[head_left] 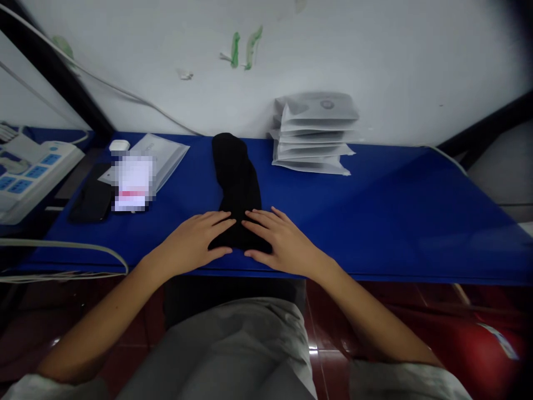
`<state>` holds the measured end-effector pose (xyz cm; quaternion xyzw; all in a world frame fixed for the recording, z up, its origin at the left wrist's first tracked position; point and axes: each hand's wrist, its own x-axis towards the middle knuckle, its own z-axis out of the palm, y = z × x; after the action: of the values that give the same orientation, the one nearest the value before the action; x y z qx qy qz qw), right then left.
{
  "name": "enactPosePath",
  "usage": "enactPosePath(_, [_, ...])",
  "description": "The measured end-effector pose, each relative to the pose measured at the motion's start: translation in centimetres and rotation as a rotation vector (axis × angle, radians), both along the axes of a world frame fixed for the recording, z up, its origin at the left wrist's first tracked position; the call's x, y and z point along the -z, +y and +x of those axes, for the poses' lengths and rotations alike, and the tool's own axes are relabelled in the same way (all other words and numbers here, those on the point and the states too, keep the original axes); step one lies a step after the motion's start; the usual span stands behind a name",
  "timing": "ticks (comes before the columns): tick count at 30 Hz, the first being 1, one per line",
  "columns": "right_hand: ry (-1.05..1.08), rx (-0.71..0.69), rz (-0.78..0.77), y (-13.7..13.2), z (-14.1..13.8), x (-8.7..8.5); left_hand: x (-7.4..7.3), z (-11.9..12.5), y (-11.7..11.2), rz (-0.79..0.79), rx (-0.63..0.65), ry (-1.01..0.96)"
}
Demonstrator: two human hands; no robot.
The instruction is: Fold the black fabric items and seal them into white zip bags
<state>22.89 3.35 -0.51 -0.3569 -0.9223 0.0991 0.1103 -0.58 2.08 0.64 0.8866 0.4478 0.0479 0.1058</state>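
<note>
A black sock (236,178) lies lengthwise on the blue table (395,211), its far end near the wall and its near end by the front edge. Both hands rest flat on its near end. My left hand (195,241) lies palm down with fingers stretched out over the sock's left side. My right hand (280,240) lies palm down with fingers spread over the right side. The fingertips of the two hands almost meet above the sock.
A stack of clear plastic bags (314,133) leans by the wall at the back. At the left lie a flat plastic bag (164,153), a small white case (119,145), a black phone (90,200) and a white power strip (29,175) with cables.
</note>
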Motion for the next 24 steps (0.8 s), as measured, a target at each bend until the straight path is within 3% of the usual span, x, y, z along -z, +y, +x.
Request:
enactPosePath(12, [0.042, 0.014, -0.007, 0.0, -0.1, 0.2, 1.3, 0.0, 0.1, 0.149, 0.028, -0.069])
enactPosePath(19, [0.077, -0.022, -0.015, 0.1, 0.0, -0.4, 0.7, 0.1, 0.8, 0.155, 0.055, -0.122])
enactPosePath(24, [0.074, -0.052, -0.006, -1.6, 0.4, -0.4, 0.5, 0.5, -1.4, 0.142, 0.066, -0.047])
